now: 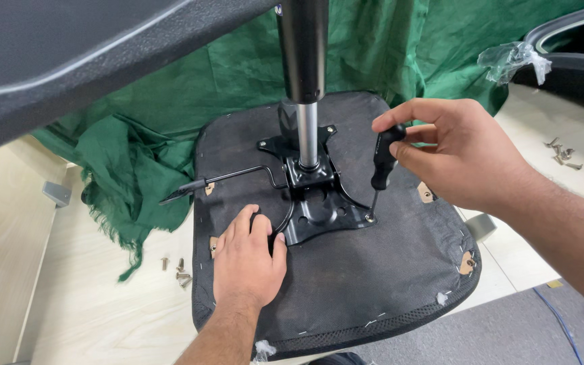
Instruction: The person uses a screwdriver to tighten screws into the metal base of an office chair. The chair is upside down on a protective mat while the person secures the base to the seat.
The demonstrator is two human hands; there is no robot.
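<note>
An upturned office chair seat point(373, 284) lies with its black fabric underside facing up. A black metal mechanism plate point(319, 209) is mounted at its middle, with a gas lift cylinder point(305, 101) rising out of it. My right hand point(461, 155) grips a black-handled screwdriver point(383, 162), upright, with its tip on a screw at the plate's right corner. My left hand point(248, 260) presses flat on the seat, fingers touching the plate's left edge. A black adjustment lever point(217, 181) sticks out to the left.
A green cloth point(143, 162) lies bunched behind and left of the seat. Loose screws point(178, 270) lie on the pale floor at left, more screws point(561, 154) at right. A black chair part point(69, 61) looms at top left, another point(569, 61) at top right.
</note>
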